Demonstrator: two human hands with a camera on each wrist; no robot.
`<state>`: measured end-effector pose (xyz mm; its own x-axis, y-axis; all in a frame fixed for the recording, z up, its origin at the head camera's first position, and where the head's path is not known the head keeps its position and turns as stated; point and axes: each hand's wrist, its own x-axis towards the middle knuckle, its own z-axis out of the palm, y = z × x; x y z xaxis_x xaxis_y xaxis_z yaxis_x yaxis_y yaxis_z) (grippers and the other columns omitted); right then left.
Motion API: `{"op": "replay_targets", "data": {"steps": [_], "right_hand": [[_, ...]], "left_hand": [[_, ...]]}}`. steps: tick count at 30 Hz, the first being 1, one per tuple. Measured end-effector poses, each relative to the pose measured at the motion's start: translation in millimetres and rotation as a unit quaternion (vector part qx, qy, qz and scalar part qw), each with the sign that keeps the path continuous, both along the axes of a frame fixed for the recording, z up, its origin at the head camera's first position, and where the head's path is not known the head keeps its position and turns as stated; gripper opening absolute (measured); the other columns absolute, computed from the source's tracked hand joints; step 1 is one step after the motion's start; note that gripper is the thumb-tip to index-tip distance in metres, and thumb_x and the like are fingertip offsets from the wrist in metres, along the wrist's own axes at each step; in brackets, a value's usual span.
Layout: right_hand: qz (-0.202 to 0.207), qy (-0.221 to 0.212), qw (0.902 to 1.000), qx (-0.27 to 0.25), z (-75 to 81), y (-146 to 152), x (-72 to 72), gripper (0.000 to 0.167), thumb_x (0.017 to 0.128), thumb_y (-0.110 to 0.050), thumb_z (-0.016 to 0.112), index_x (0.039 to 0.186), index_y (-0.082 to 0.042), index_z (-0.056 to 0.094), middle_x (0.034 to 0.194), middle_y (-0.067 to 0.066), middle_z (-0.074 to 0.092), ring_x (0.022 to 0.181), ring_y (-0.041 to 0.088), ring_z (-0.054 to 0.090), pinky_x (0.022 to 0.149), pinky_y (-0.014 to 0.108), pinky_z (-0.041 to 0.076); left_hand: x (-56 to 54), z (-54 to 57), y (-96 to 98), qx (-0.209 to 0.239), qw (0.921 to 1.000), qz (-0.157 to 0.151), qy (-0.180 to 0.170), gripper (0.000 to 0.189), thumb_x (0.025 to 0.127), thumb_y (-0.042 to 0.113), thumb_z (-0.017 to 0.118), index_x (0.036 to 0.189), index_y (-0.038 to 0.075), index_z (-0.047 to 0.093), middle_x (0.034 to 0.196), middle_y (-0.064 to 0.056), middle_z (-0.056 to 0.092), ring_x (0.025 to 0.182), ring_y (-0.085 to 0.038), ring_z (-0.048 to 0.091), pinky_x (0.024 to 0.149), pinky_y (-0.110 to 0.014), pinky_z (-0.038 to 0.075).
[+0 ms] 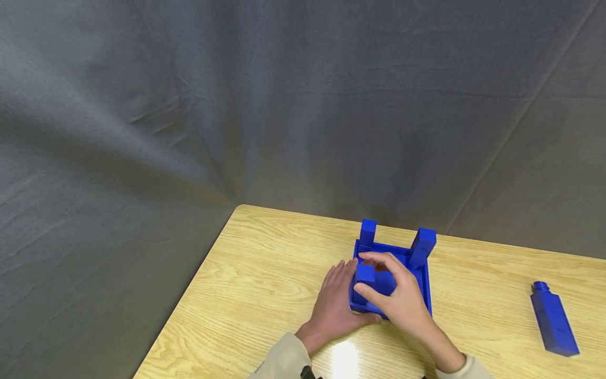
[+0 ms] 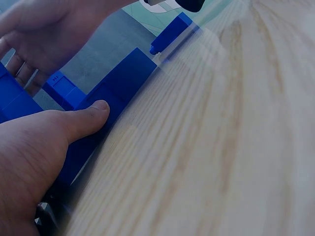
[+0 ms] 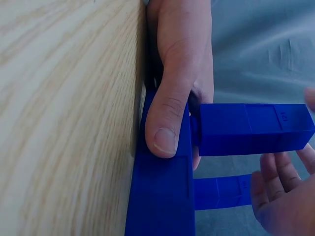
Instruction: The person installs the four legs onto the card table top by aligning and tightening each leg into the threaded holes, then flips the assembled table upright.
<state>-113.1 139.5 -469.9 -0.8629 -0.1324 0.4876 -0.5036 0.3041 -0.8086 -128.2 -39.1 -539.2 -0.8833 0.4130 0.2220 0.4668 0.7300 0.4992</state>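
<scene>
A blue square tabletop (image 1: 430, 295) with a raised rim lies flat, several square posts standing up from its corners. My left hand (image 1: 333, 302) holds its near left corner, fingers along the left side. The left thumb (image 3: 167, 123) presses the near side. At that corner stands a blue leg (image 3: 251, 129), a narrow neck showing at its base. My right hand (image 1: 397, 295) curves thumb and fingers round this leg's upper end; exact contact is partly hidden. Two more legs stand at the far corners, one far left (image 1: 367, 233) and one far right (image 1: 422, 247).
A loose blue leg (image 1: 555, 321) with a threaded neck lies on the wooden table (image 1: 265, 263) to the right. Grey cloth (image 1: 307, 116) hangs behind the table's far edge and along its left side.
</scene>
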Motion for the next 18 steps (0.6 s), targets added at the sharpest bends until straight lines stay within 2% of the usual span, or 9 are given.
{"op": "replay_targets", "data": {"steps": [4,7,10,11,13,18], "right_hand": [[0.087,0.013,0.9949,-0.049,0.3,4,-2.7,0.05,0.103,0.01,0.064,0.151,-0.002,0.064,0.137,0.011,0.075,0.13,0.009,0.064,0.111,0.017,0.047],[0.174,-0.008,0.9793,-0.102,0.3,8,-4.7,0.05,0.107,0.015,0.046,0.155,0.006,0.058,0.147,0.01,0.071,0.139,0.01,0.062,0.117,0.017,0.044],[0.235,-0.042,0.9623,-0.13,0.4,11,-6.2,0.049,0.108,0.013,0.041,0.155,0.01,0.056,0.152,0.007,0.069,0.144,0.011,0.059,0.12,0.017,0.043],[0.246,-0.051,0.9587,-0.134,0.3,12,-6.6,0.049,0.109,0.013,0.04,0.155,0.01,0.056,0.153,0.006,0.068,0.145,0.011,0.059,0.12,0.017,0.042],[0.246,-0.059,0.9586,-0.131,0.6,13,-6.9,0.047,0.109,0.012,0.042,0.154,0.01,0.057,0.152,0.006,0.069,0.144,0.011,0.06,0.119,0.016,0.042],[0.202,-0.052,0.9725,-0.104,0.7,13,-6.7,0.044,0.107,0.013,0.052,0.15,0.008,0.062,0.15,0.001,0.071,0.143,0.005,0.059,0.118,0.015,0.042]], "left_hand": [[-0.2,0.0,0.1,0.006,1.0,0.0,-0.001,0.128,0.079,0.067,0.092,0.175,0.011,0.029,0.174,-0.005,0.045,0.165,-0.031,0.035,0.139,-0.045,0.024],[-0.2,-0.4,0.1,0.015,0.9999,-0.003,0.001,0.124,0.079,0.066,0.092,0.174,0.014,0.033,0.172,-0.003,0.048,0.164,-0.031,0.037,0.139,-0.046,0.025],[0.2,-1.3,-0.2,0.014,0.9999,-0.003,0.009,0.119,0.08,0.067,0.091,0.172,0.014,0.037,0.169,-0.004,0.052,0.163,-0.033,0.039,0.138,-0.048,0.028],[0.4,-1.7,-0.4,0.011,0.9999,-0.003,0.011,0.118,0.08,0.067,0.091,0.171,0.013,0.038,0.168,-0.004,0.053,0.163,-0.033,0.04,0.138,-0.049,0.029],[0.6,-2.2,-0.8,0.007,0.9999,-0.001,0.012,0.117,0.081,0.067,0.09,0.17,0.012,0.04,0.167,-0.006,0.054,0.162,-0.033,0.04,0.137,-0.049,0.03],[-0.1,-2.3,-0.7,0.008,1.0,0.001,0.003,0.115,0.08,0.067,0.091,0.168,0.01,0.042,0.168,-0.005,0.053,0.164,-0.031,0.038,0.139,-0.047,0.027]]}}
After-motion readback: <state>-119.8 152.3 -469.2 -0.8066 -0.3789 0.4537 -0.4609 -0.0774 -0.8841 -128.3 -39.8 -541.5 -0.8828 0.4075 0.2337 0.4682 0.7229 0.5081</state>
